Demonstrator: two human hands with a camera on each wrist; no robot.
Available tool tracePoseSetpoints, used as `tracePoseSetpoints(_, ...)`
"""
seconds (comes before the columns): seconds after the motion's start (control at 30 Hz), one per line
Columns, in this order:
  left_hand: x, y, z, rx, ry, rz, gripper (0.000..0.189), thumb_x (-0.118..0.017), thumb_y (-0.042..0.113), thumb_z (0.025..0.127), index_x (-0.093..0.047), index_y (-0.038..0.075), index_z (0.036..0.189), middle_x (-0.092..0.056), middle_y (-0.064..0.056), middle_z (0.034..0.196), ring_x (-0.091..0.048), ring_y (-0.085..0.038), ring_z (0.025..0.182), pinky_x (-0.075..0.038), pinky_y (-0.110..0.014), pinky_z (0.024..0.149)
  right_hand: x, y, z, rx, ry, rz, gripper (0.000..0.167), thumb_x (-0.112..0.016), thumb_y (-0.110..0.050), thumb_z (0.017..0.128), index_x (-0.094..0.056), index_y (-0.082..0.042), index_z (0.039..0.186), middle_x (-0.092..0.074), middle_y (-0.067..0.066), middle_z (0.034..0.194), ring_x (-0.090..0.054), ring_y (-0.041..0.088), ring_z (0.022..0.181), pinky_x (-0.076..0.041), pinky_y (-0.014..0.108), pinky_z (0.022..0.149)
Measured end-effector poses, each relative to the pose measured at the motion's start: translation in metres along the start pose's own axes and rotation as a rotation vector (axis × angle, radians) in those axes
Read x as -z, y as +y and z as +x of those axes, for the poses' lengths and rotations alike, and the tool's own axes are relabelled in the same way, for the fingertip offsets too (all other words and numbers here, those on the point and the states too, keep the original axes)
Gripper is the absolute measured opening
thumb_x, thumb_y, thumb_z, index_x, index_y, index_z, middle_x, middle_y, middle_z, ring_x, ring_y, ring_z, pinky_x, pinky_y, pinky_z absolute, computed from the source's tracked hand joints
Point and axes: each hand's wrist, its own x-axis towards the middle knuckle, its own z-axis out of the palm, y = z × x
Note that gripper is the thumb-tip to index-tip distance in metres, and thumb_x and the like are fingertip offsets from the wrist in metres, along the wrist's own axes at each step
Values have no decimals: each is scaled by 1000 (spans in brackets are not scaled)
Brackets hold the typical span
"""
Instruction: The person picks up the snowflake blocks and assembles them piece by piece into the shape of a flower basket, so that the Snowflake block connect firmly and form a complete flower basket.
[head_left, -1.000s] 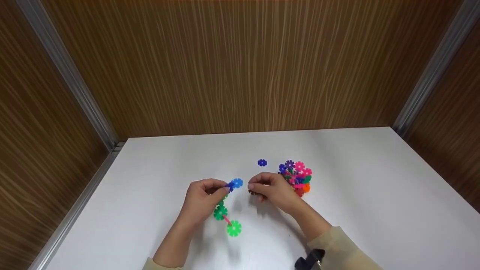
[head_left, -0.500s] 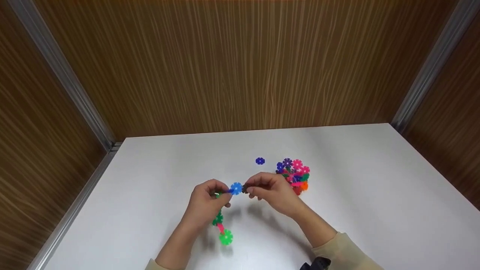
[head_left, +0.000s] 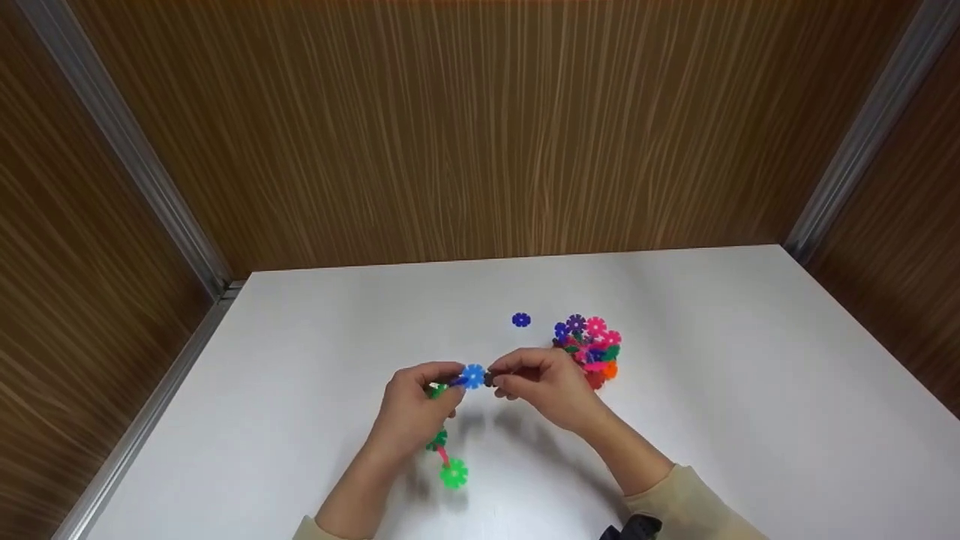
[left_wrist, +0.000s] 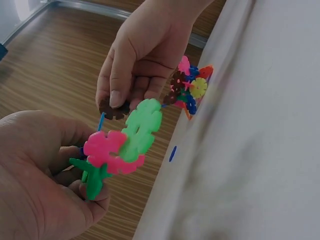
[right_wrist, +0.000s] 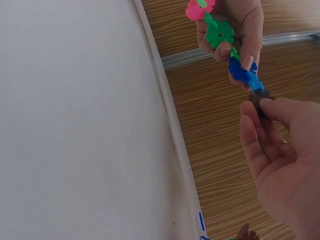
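My left hand (head_left: pixel 412 409) pinches a dark blue snowflake disc (right_wrist: pixel 239 71) in a chain of linked plastic discs. From that hand the chain hangs through green discs (right_wrist: pixel 220 34) and a pink disc (left_wrist: pixel 106 150) to a light green disc (head_left: pixel 454 473) at its lower end. At the chain's other end a light blue disc (head_left: pixel 472 376) sticks out between the two hands. My right hand (head_left: pixel 555 390) pinches a brown disc (right_wrist: pixel 260 100) between thumb and fingers, its edge right at the light blue disc's edge. Fingers cover part of both blue and brown discs.
A pile of mixed-colour discs (head_left: pixel 596 327) lies on the white table (head_left: pixel 337 315) beyond my right hand. One loose dark blue disc (head_left: pixel 521 319) lies left of the pile. Wood-grain panels (head_left: pixel 480 135) stand behind and at both sides.
The hands have come together, bringing the brown disc from apart to right against the light blue one. The light green end of the chain has swung lower and slightly left.
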Motion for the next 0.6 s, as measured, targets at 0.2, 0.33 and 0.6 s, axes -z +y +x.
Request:
tracePoseSetpoints(0.2,-4,2,0,20,-39,10,36,-75,13,99,-73,7,134,-73,-7,114,-68,-18,69,-55,-28,63,-2,1,0,0,27,-84,16,-76,-6,99,-82,-6,113,-79,8,104,-78,27,91,-63,32,86)
tracePoseSetpoints(0.33,-5,1,1,26,-41,14,34,-77,13,97,-76,7,130,-74,-6,109,-67,-18,66,-53,-25,59,-4,3,-1,8,36,-106,15,-77,-5,97,-82,-7,111,-80,8,102,-79,25,90,-63,32,85)
tracePoseSetpoints(0.6,-8,1,-1,13,-29,1,31,-77,10,96,-77,5,126,-74,-4,100,-65,-16,61,-49,-22,54,-7,4,0,19,49,-113,13,-78,-3,96,-83,-7,107,-80,6,98,-79,24,85,-64,32,82)
